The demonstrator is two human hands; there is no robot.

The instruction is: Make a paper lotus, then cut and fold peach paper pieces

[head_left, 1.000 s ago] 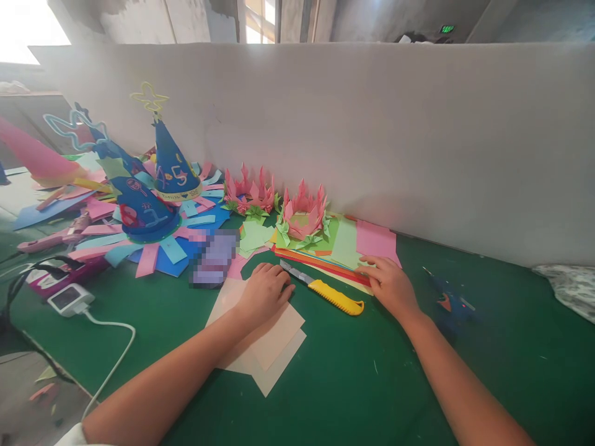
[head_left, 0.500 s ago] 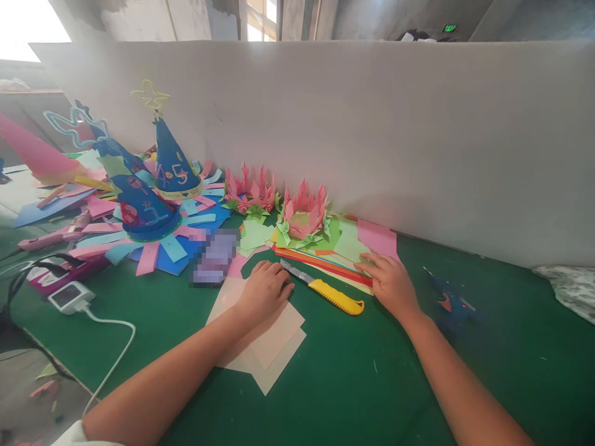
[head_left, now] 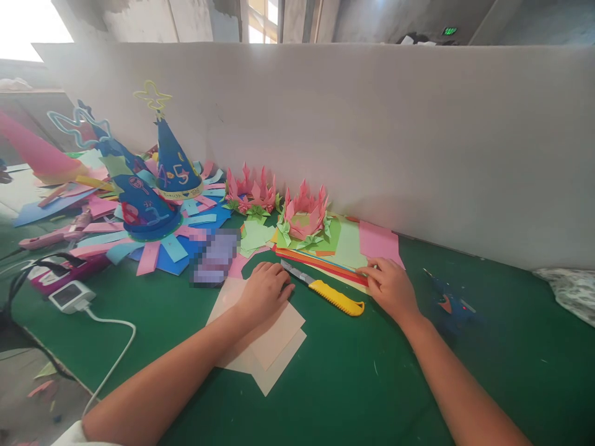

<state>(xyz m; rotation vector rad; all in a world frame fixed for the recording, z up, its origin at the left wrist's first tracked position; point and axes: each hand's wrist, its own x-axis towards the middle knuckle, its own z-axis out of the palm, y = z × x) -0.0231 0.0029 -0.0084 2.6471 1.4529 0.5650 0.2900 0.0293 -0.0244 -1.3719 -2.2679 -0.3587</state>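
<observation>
My left hand [head_left: 261, 292] rests palm down on pale pink paper sheets [head_left: 274, 356], its fingers slightly bent and lying on the paper. At the right end of a stack of coloured paper [head_left: 346, 272], my right hand [head_left: 390, 288] has its thumb and fingers closed on the sheet edges; the exact sheets between them are hidden. A yellow-handled utility knife [head_left: 337, 297] lies between my hands, its blade toward my left fingertips. On the stack stands a pink and green paper crown [head_left: 305, 214], with a pink sheet [head_left: 380, 240] at its right.
A second paper crown [head_left: 251, 189] stands behind. Blue cone hats [head_left: 174, 161] with paper strips fill the left, near a blurred-out phone [head_left: 216, 257], a power strip [head_left: 69, 266] and a white charger [head_left: 71, 296]. A blue glue gun [head_left: 453, 300] lies right. A pale partition [head_left: 418, 136] borders the table.
My right hand has shifted slightly at the stack's edge, and more of the pink sheet shows beside it. My left hand stays on the pale pink paper.
</observation>
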